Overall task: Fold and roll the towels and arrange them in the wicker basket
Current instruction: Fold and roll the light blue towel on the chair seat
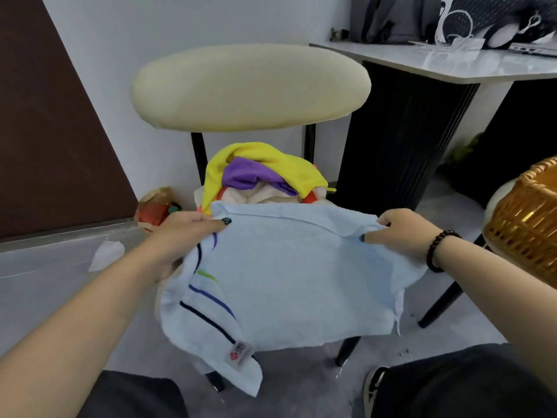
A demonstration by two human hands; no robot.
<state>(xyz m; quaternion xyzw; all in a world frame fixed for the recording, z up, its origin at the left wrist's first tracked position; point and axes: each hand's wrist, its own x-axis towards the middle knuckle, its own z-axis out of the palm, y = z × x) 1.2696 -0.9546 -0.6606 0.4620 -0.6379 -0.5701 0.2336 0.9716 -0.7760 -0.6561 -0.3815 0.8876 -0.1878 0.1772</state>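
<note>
Hanging nearest the camera, the labelled corner of the light blue towel (280, 285) droops off the front of the chair seat, its striped border running along the left side; the rest of the towel lies spread over the seat with its long axis running left to right between the two hands; the left hand (187, 233) pinches the far left corner, fingers curled onto the cloth, and the right hand (401, 230) grips the far right corner the same way, so both sit on the far edge, well apart; that edge looks ready to be drawn toward the person for a fold, and neither hand seems better placed; just beyond lies a pile of yellow and purple towels (259, 173); the wicker basket (524, 227) stands off to the right, nearer the right hand; the cream chair back (250, 89) rises behind.
</note>
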